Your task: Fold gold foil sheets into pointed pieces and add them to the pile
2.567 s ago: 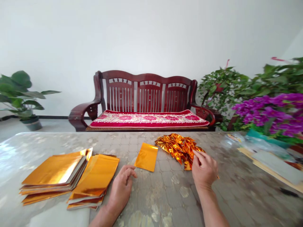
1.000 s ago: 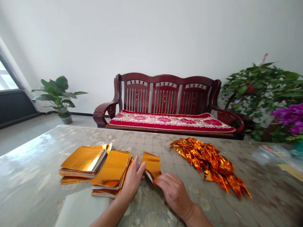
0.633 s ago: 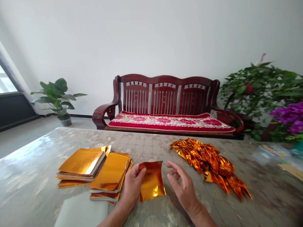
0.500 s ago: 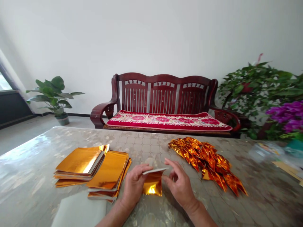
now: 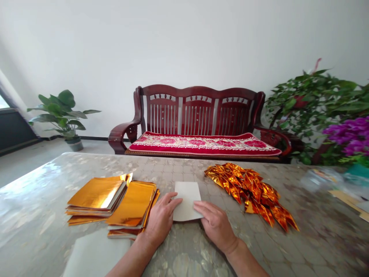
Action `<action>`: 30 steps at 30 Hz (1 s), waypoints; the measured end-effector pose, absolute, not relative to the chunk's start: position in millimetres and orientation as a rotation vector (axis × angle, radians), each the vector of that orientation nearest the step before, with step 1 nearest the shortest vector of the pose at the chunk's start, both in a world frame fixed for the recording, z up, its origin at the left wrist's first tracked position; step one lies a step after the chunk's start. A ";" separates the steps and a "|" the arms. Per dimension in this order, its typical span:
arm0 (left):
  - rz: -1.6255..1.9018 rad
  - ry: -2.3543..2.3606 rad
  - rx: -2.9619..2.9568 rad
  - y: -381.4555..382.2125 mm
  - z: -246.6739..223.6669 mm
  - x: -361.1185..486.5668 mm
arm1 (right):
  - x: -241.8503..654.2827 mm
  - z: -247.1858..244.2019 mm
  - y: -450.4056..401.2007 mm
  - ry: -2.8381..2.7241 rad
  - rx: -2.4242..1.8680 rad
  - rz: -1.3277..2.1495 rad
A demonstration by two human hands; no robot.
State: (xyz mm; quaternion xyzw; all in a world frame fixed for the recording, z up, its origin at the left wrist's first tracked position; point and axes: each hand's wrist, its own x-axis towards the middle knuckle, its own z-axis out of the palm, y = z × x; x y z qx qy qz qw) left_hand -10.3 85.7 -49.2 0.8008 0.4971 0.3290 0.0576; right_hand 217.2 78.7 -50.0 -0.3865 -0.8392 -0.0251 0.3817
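Note:
Between my hands is a sheet of foil paper (image 5: 187, 198), its plain white side up and its gold side out of sight. My left hand (image 5: 163, 215) grips the left edge, thumb lying on the white face. At the lower right edge, my right hand (image 5: 215, 221) pinches the sheet, fingers on top and thumb hidden. To the left lie two stacks of gold foil paper (image 5: 95, 194) (image 5: 132, 202). A pile of folded gold foil pieces (image 5: 249, 188) spreads out on the right.
A pale sheet (image 5: 95, 256) lies at the front left of the patterned table (image 5: 184, 261). Clear plastic bags (image 5: 319, 180) and a tan card piece (image 5: 348, 202) are at the right. Beyond the table stands a wooden bench (image 5: 197, 111), with plants (image 5: 62, 115) on either side.
The foil paper was tilted with its gold face showing; now its white face is up. Both hands have turned it over, and my right fingers have come down onto its right edge.

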 end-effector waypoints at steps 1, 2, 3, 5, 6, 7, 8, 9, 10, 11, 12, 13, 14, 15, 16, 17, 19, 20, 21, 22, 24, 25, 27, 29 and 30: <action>0.923 1.488 2.451 85.1 -48.6 -10.1 | 217.5 -51.7 79.2 -2.163 -1.027 -0.037; 0.861 1.469 2.472 84.1 -47.7 -9.7 | 217.9 -52.5 79.3 -2.184 -1.067 -0.010; 0.814 1.448 2.490 83.1 -46.9 -9.3 | 218.3 -52.4 79.1 -2.204 -1.111 0.016; 0.756 1.393 2.510 81.4 -46.3 -8.6 | 219.0 -49.5 78.2 -2.239 -1.205 0.075; 0.742 1.367 2.513 81.0 -46.7 -8.4 | 219.4 -47.1 77.8 -2.256 -1.249 0.107; 0.738 1.349 2.510 80.9 -47.4 -8.3 | 219.8 -44.1 77.4 -2.269 -1.295 0.138; 0.739 1.340 2.505 81.0 -48.4 -8.1 | 220.2 -40.9 77.0 -2.281 -1.337 0.164; 0.744 1.342 2.498 81.2 -49.3 -7.9 | 220.7 -37.4 76.7 -2.289 -1.375 0.184; 0.747 1.353 2.492 81.2 -50.0 -7.6 | 221.3 -33.9 76.5 -2.299 -1.403 0.201; 0.745 1.371 2.486 81.1 -50.2 -7.2 | 221.9 -30.5 76.3 -2.304 -1.424 0.217; 0.737 1.393 2.480 80.7 -49.9 -6.4 | 222.6 -27.3 76.1 -2.306 -1.445 0.232; 0.723 1.413 2.475 80.0 -49.1 -5.5 | 223.4 -24.3 75.9 -2.306 -1.466 0.244; 0.708 1.430 2.470 79.1 -47.8 -4.3 | 224.1 -21.8 75.7 -2.310 -1.483 0.252; 0.695 1.445 2.465 78.0 -46.3 -3.1 | 224.7 -19.7 75.6 -2.322 -1.493 0.257; 0.683 1.454 2.462 77.0 -44.7 -1.8 | 225.2 -18.1 75.5 -2.342 -1.494 0.258; 0.674 1.459 2.461 76.0 -43.1 -0.7 | 225.6 -17.0 75.6 -2.366 -1.488 0.256; 0.660 1.461 2.459 74.6 -40.7 0.9 | 226.0 -16.0 76.3 -2.406 -1.475 0.242; 0.656 1.457 2.455 74.2 -40.1 1.2 | 226.2 -16.1 77.0 -2.416 -1.474 0.232; 0.656 1.453 2.446 74.0 -39.8 1.1 | 226.3 -16.3 77.9 -2.421 -1.477 0.224; 0.663 1.451 2.431 74.0 -39.9 0.8 | 226.4 -16.6 78.9 -2.423 -1.481 0.217; 0.685 1.466 2.384 74.5 -40.7 -0.1 | 226.7 -17.6 80.8 -2.419 -1.493 0.209; 0.696 1.486 2.357 74.8 -41.2 -0.6 | 226.8 -18.1 81.5 -2.414 -1.501 0.209; 0.705 1.539 2.307 75.7 -41.9 -1.1 | 226.7 -19.3 82.3 -2.396 -1.519 0.210; 0.690 1.591 2.274 76.4 -42.2 -1.0 | 226.0 -20.8 82.1 -2.375 -1.534 0.208; 0.679 1.611 2.264 76.8 -42.2 -0.7 | 225.4 -21.8 81.8 -2.365 -1.542 0.205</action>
